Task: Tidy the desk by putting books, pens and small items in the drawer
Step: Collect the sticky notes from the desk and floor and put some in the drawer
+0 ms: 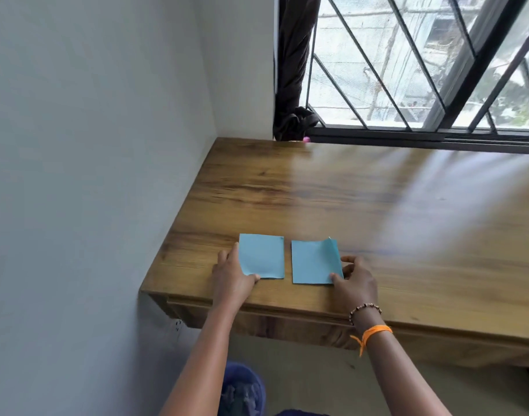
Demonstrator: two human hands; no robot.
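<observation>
Fingers of the left hand point(231, 273) pinch the left blue sheet point(261, 256); the right hand point(355, 280) pinches the right blue sheet point(313, 262) at 3 o'clock, both lying on the desk point(377, 205).

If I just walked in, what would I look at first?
Two blue papers lie side by side near the front edge of the wooden desk. The left hand touches the left paper and the right hand lifts the curled right edge of the other. Behind the desk a big window with slanted dark bars glows bright.
</observation>
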